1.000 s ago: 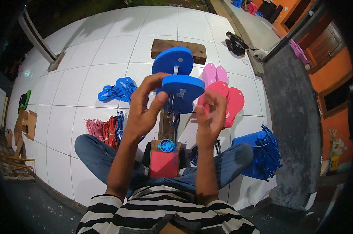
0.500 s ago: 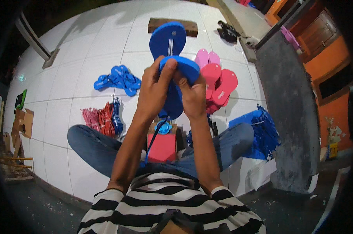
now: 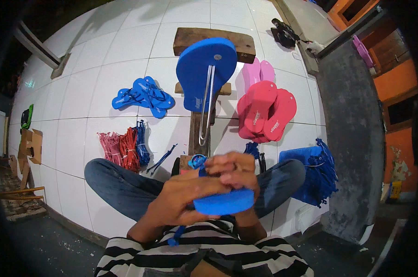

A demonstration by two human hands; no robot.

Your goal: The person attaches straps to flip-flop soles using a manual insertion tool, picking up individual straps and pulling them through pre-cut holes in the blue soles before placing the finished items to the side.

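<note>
Hands, left [image 3: 183,196] and right [image 3: 234,171], each with closed grip on blue sandal sole [image 3: 223,202] above lap.

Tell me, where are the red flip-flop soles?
In the head view, the red flip-flop soles lie stacked on the white tile floor, right of the wooden stand, beside pink soles.

Bright overhead light on white tiles, dark vignetted fisheye rim, hands slightly blurred.
</note>
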